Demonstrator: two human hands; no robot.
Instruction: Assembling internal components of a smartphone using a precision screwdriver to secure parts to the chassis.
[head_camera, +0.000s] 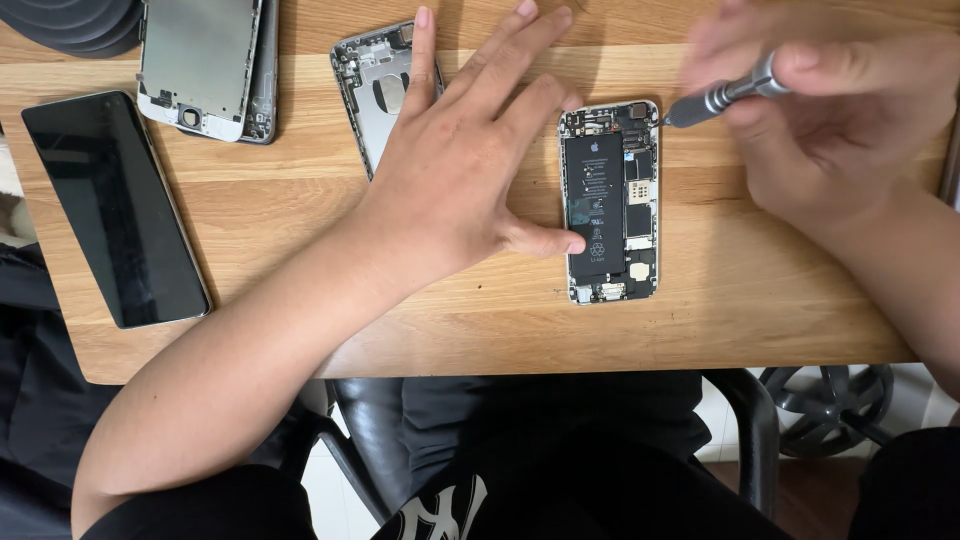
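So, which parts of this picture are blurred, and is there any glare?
Head view: the right hand and its grey metal screwdriver are motion-blurred; the left hand and the opened phone with black battery are sharp; soft, even light on the wooden table, no strong glare, faint sheen on the black glass phone.

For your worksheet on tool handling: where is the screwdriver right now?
In the head view, upper right: the right hand holds the screwdriver, its tip beside the opened phone's top right corner.
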